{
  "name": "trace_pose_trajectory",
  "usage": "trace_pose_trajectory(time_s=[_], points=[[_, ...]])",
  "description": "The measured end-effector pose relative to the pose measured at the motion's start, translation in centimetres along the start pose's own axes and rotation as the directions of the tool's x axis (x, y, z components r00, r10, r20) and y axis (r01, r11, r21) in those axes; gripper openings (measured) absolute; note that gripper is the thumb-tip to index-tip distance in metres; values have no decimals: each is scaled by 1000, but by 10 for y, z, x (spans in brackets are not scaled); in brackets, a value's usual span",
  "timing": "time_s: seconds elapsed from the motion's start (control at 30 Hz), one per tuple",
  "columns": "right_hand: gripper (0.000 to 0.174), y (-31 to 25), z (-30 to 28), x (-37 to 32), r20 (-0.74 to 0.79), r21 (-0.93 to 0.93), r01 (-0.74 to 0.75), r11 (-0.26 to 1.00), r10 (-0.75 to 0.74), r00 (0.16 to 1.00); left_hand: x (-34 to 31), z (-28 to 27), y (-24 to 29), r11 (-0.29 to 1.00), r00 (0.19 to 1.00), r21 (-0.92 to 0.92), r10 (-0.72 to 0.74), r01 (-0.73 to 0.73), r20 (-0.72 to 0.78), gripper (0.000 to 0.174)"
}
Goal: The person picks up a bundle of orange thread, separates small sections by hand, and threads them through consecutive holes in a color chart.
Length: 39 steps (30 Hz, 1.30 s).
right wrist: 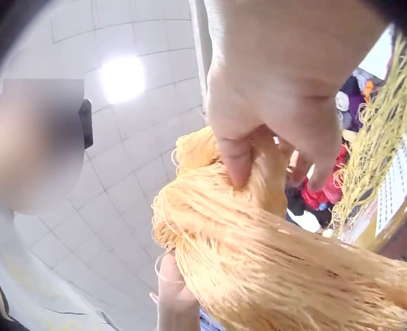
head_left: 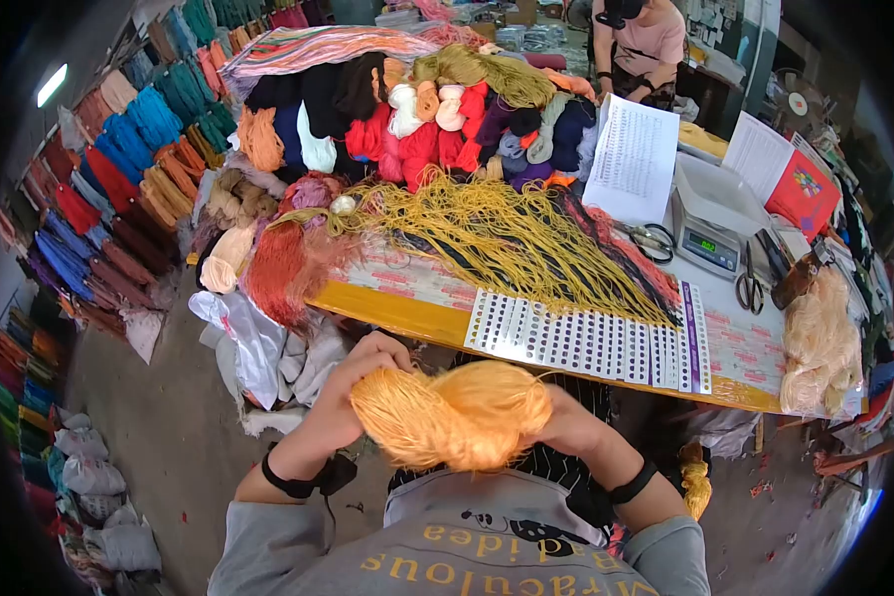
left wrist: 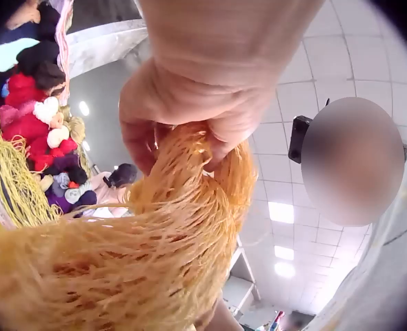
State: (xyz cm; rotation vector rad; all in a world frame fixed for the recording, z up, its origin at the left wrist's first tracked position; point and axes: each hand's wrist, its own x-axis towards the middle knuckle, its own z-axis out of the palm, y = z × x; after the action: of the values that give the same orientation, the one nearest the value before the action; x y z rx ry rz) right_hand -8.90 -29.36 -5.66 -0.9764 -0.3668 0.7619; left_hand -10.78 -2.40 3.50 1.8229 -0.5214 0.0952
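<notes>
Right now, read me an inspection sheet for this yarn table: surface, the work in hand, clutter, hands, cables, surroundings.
Surface: table with a yellow edge, covered in printed paper, loose mustard cords spread over it.
Job's things: orange yarn hank, held before the table's near edge.
Clutter: scale, scissors, colour chart, printed list, pale yarn bundle, piled skeins at the back.
Hands: left hand grips one end of the hank; right hand grips the other.
Cables: a thin black lead hangs from the left wrist band.
Surroundings: yarn bundles racked on the left wall, bags on the floor, another person at the far end.
</notes>
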Motion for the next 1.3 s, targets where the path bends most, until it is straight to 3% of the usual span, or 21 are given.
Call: trace_pose_trajectory(time_s=[0.03, 0.1, 0.17, 0.2, 0.3, 0.33, 0.37, 0.43, 0.5, 0.57, 0.7, 0.73, 0.77, 0.83, 0.87, 0.93, 0.97, 1.07, 1.2, 1.27, 1.3], points=[[56, -3, 2, 0, 132, -73, -56, 996, 65, 989, 2, -5, 6, 1000, 1000, -2, 3, -3, -1, 18], [54, -12, 1, 2, 100, -233, 58, 971, -35, 994, 1, -25, 15, 969, 968, -101, -212, 226, 133, 19], [49, -17, -16, -1, -81, -413, -38, 910, 5, 997, -9, -46, 11, 973, 972, 2, -231, 231, 40, 20], [41, -17, -28, -3, -104, -487, 21, 873, -82, 991, 2, -55, 25, 932, 932, -51, -355, 359, 68, 21], [27, -27, -37, -11, -181, -362, 33, 932, -105, 978, 16, -79, 7, 701, 778, -444, -629, 559, -13, 26], [27, -27, -38, -12, -162, -356, 29, 934, -92, 983, 12, -97, -6, 602, 713, -523, -701, 603, 16, 17], [25, -25, -38, -13, -188, -359, 11, 933, -83, 979, 8, -112, -11, 600, 703, -526, -711, 603, -4, 17], [22, -17, -39, -11, -201, -351, -4, 937, -71, 977, 3, -133, -10, 433, 779, -676, -518, 596, 354, 12], [23, -11, -40, -9, -188, -370, -53, 928, -19, 982, 3, -136, -1, 508, 781, -634, -565, 584, 266, 9], [23, -10, -37, -7, -165, -376, -53, 925, -11, 986, 7, -139, 14, 551, 780, -696, -626, 461, 21, 11], [22, -18, -31, -8, -148, -402, -45, 915, -16, 989, 12, -157, 30, 338, 822, -863, -552, 375, 141, 18], [21, -19, -31, -10, -148, -390, -24, 920, -37, 988, 12, -162, 28, 464, 760, -759, -647, 457, 63, 20], [21, -18, -32, -13, -147, -389, -30, 921, -29, 989, 4, -165, 15, 459, 756, -762, -651, 457, 61, 20], [20, -19, -34, -18, -188, -403, -45, 914, -34, 981, -11, -171, -32, 315, 362, -525, -932, 791, -13, 18], [17, -19, -31, -18, -209, -401, -25, 916, -64, 976, -19, -168, -46, 315, 359, -523, -933, 792, -18, 18], [19, -16, -35, -19, -196, -383, -21, 924, -59, 979, -42, -157, -56, 90, 290, -489, -890, 868, 352, 21], [20, -14, -36, -18, -187, -368, -17, 930, -56, 981, -47, -153, -51, 90, 282, -483, -896, 871, 342, 21], [19, -10, -32, -14, -169, -380, -27, 925, -40, 985, -49, -138, -38, 313, 689, -664, -584, 679, 429, 33], [19, -17, -28, -15, -153, -401, -42, 915, -22, 988, -44, -119, -22, 247, 805, -836, -497, 489, 324, 51], [19, -20, -26, -17, -174, -399, -26, 917, -48, 984, -34, -107, -9, 180, 891, -884, -238, 433, 387, 76], [19, -21, -26, -18, -162, -400, -12, 916, -58, 985, -29, -104, -1, 195, 893, -882, -238, 429, 382, 76]])
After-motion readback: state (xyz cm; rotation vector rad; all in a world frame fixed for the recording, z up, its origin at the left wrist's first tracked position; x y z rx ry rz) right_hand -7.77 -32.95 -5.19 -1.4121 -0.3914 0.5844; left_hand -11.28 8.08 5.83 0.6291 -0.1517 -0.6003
